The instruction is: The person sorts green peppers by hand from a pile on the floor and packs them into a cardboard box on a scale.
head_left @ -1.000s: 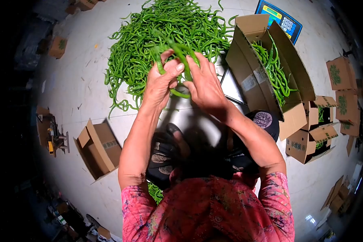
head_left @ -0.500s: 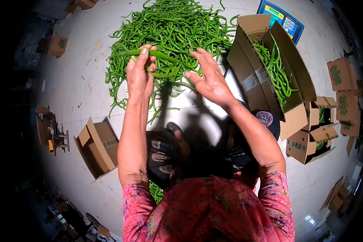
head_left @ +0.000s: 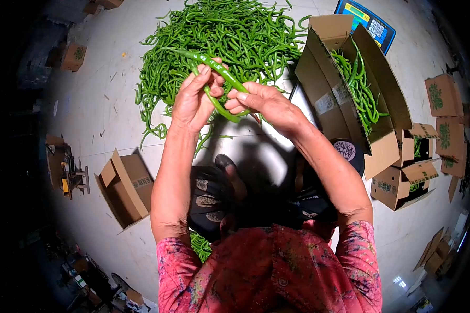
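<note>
Long green chili peppers (head_left: 209, 60) are in my hands, held over the near edge of a big heap of green chili peppers (head_left: 230, 31) on the floor. My left hand (head_left: 196, 99) is closed around them, its thumb pressed against one side. From the right, my right hand (head_left: 266, 104) pinches the lower end of the upper pepper between thumb and fingers. A second pepper curves down beneath it, between the two hands. Right of my right hand stands an open cardboard box (head_left: 318, 78) with green chili peppers (head_left: 357, 83) inside.
A blue scale display (head_left: 373, 26) stands behind the box. An open cardboard box (head_left: 122, 190) lies at the left. Smaller boxes (head_left: 402, 182) with peppers and stacked closed cartons (head_left: 444, 96) are on the right. My shoe (head_left: 225, 163) and legs are below the hands.
My right hand has moved left and closed on the end of a pepper; before, it was open and apart. My left hand has shifted slightly right and down with the peppers.
</note>
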The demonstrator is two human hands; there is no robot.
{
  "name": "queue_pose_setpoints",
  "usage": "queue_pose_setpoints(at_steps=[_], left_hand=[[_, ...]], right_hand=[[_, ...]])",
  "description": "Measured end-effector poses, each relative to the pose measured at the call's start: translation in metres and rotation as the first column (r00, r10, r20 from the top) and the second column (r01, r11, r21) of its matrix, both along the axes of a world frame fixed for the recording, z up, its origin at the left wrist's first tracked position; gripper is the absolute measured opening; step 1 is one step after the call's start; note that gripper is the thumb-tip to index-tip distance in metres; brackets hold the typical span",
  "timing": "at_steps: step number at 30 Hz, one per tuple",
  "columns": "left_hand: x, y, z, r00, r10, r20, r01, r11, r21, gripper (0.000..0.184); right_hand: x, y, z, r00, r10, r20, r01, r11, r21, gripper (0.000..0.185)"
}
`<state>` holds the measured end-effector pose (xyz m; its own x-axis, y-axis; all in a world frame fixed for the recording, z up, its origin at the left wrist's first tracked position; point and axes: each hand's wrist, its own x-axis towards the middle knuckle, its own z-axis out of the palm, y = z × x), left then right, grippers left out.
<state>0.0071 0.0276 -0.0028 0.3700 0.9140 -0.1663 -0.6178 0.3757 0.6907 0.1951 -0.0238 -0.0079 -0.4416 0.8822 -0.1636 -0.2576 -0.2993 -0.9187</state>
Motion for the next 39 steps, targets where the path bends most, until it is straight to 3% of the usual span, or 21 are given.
queue_pose_setpoints(at_steps=[4,7,10,11,12,14,15,18,21,22,23,26,28,29,31,32,34,36,38,39], left_hand=[[0.000,0.002,-0.007,0.998,-0.043,0.047,0.042,0.999,0.021,0.031],[0.000,0.001,-0.005,0.998,-0.056,0.011,0.056,0.998,0.018,0.034],[0.002,-0.001,-0.006,0.998,-0.058,0.002,0.058,0.998,0.033,0.038],[0.004,-0.001,-0.007,0.998,-0.067,0.018,0.066,0.997,0.043,0.039],[0.010,-0.003,0.000,1.000,-0.026,0.010,0.026,0.999,0.019,0.041],[0.015,-0.005,0.005,0.999,0.035,0.006,-0.036,0.999,0.009,0.043],[0.015,-0.004,0.003,0.997,0.030,0.071,-0.031,0.999,0.016,0.043],[0.013,-0.003,0.001,0.988,0.042,0.149,-0.044,0.999,0.008,0.038],[0.005,0.002,-0.005,0.958,-0.009,0.288,-0.001,0.999,0.034,0.033],[0.009,-0.001,0.001,0.958,0.125,0.256,-0.118,0.992,-0.044,0.028],[0.005,0.002,0.001,0.953,0.142,0.268,-0.139,0.990,-0.030,0.028],[-0.009,0.014,-0.002,0.942,0.236,0.239,-0.244,0.970,0.002,0.030],[-0.016,0.020,-0.006,0.939,0.247,0.241,-0.255,0.967,0.000,0.033],[-0.017,0.021,-0.009,0.934,0.244,0.260,-0.249,0.968,-0.013,0.035],[-0.009,0.018,-0.005,0.931,0.176,0.319,-0.184,0.983,-0.007,0.035],[-0.001,0.017,-0.002,0.933,0.127,0.338,-0.140,0.990,0.013,0.036],[0.025,0.010,0.012,0.924,0.054,0.379,-0.067,0.998,0.021,0.037],[0.055,0.005,0.031,0.944,0.061,0.324,-0.067,0.998,0.005,0.036],[0.087,0.004,0.050,0.938,-0.007,0.346,0.000,1.000,0.020,0.037],[0.105,0.003,0.061,0.928,-0.050,0.370,0.042,0.999,0.030,0.038]], right_hand=[[0.004,-0.004,0.007,0.998,0.037,-0.054,-0.038,0.999,-0.028,0.034],[0.005,-0.007,0.012,0.979,-0.086,-0.182,0.060,0.988,-0.146,0.032],[0.006,-0.005,0.004,0.988,-0.152,0.030,0.152,0.988,0.021,0.034],[0.009,-0.007,-0.009,0.959,-0.203,0.196,0.144,0.949,0.279,0.033],[0.011,-0.010,0.004,0.773,-0.301,0.559,-0.012,0.873,0.487,0.026],[0.009,-0.024,0.012,0.597,-0.348,0.723,-0.181,0.819,0.544,0.026],[0.006,-0.022,0.008,0.564,-0.339,0.752,-0.250,0.799,0.548,0.017],[0.011,-0.029,0.000,0.415,-0.585,0.697,-0.329,0.618,0.714,0.011],[0.003,-0.031,-0.001,0.399,-0.712,0.578,-0.223,0.536,0.814,0.028],[0.000,-0.032,0.000,0.387,-0.760,0.522,-0.182,0.492,0.851,0.031],[-0.004,-0.032,0.003,0.364,-0.795,0.485,-0.190,0.447,0.874,0.037],[-0.010,-0.044,0.015,0.525,-0.783,0.334,-0.219,0.255,0.942,0.036],[-0.012,-0.061,0.014,0.607,-0.666,0.433,-0.378,0.237,0.895,0.033],[-0.020,-0.068,0.000,0.584,-0.698,0.415,-0.409,0.189,0.893,0.025],[-0.025,-0.084,-0.023,0.533,-0.563,0.632,-0.564,0.321,0.761,0.017],[-0.033,-0.094,-0.074,0.558,-0.602,0.571,-0.537,0.263,0.802,0.019],[-0.002,-0.101,-0.064,0.491,-0.672,0.554,-0.699,0.075,0.711,0.026],[0.010,-0.104,-0.039,0.433,-0.723,0.539,-0.700,0.107,0.706,0.035],[0.008,-0.102,-0.035,0.488,-0.670,0.559,-0.651,0.146,0.744,0.045],[0.004,-0.102,-0.040,0.455,-0.754,0.475,-0.631,0.104,0.769,0.046]])
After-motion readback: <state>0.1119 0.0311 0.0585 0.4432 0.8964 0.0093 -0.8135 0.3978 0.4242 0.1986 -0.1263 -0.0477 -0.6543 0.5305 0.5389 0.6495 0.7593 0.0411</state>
